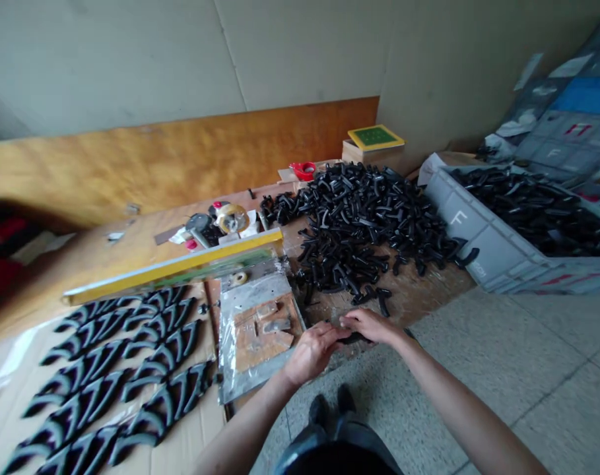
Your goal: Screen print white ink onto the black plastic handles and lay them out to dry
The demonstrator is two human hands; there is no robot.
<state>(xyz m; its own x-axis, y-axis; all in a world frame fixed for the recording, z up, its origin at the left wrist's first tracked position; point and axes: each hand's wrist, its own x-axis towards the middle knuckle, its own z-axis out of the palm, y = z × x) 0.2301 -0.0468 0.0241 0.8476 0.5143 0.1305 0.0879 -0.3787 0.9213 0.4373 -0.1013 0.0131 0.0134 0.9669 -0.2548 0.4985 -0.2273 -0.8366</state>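
Observation:
Both of my hands meet at the front edge of the table over a dark curved piece (355,338), which looks like a black plastic handle. My left hand (313,351) closes on its left end, and my right hand (369,324) has its fingers wrapped around the right part. Most of the piece is hidden by my fingers. Just beyond them lies a large heap of loose black curved pieces (373,218). Left of my hands is a metal plate (228,369) bearing a wooden jig (245,330) with small metal blocks.
Rows of black handles (151,389) lie on cardboard (185,435) at the left. A yellow bar (181,264) runs behind them, with tape rolls (232,218) beyond. At the right stands a grey crate (482,247) full of black pieces. A red tape dispenser (304,171) sits behind the heap.

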